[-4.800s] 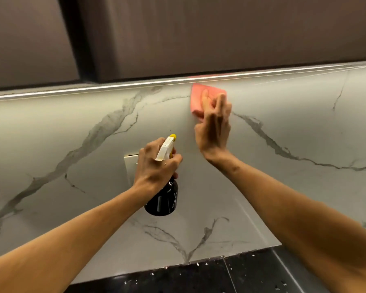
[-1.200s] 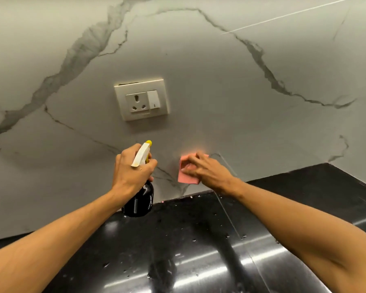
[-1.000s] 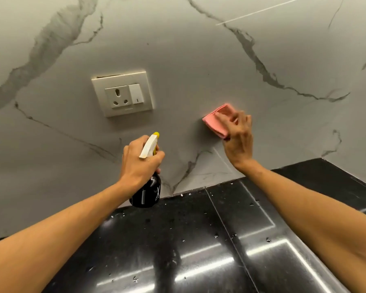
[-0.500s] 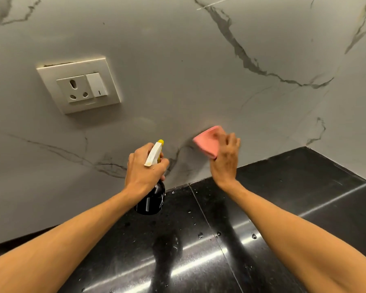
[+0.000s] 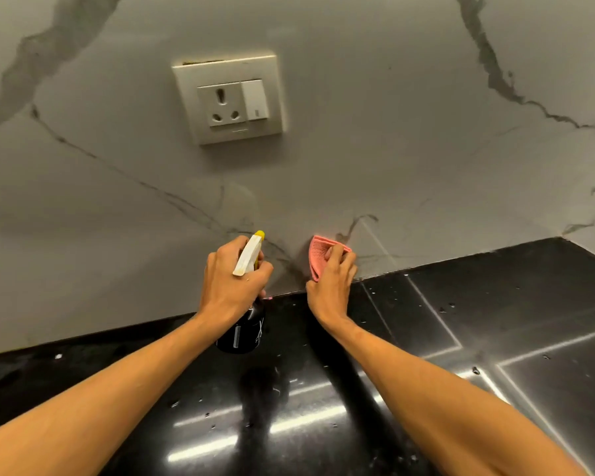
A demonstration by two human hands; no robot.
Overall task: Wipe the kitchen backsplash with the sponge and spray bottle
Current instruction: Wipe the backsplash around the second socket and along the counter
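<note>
The step in hand looks to be wiping the bottom strip of the backsplash (image 5: 409, 149), where it meets the black worktop (image 5: 502, 304). The right hand (image 5: 334, 281) has the pink sponge (image 5: 318, 257) under its fingers (image 5: 337, 252). They are bent over it and press it flat against the wall. Most of the sponge shows above and to the left of the fingertips, and one corner pokes out on the thumb side. The sponge sits just above the seam; whether its lower corner reaches the worktop cannot be told.

The left hand (image 5: 231, 286) is wrapped tight round the neck of the spray bottle (image 5: 243, 334), just left of the fingers on the sponge. The white head and yellow nozzle stick out above the knuckles and aim at the wall, and the dark body hangs below the fist. Whether a finger is on the trigger cannot be seen.

To do this stroke well, the person would likely want even pressure from the whole length of the fingers, not the tips alone. The pass should run along the seam so the sponge's edge gets into the corner, where runoff tends to collect. Overlapping passes should avoid streaks. The socket (image 5: 229, 99), well above both sets of fingers, is the thing to mind. Any spraying is best aimed low and away from it, and the area round it wiped with a sponge that is damp, not dripping.
</note>
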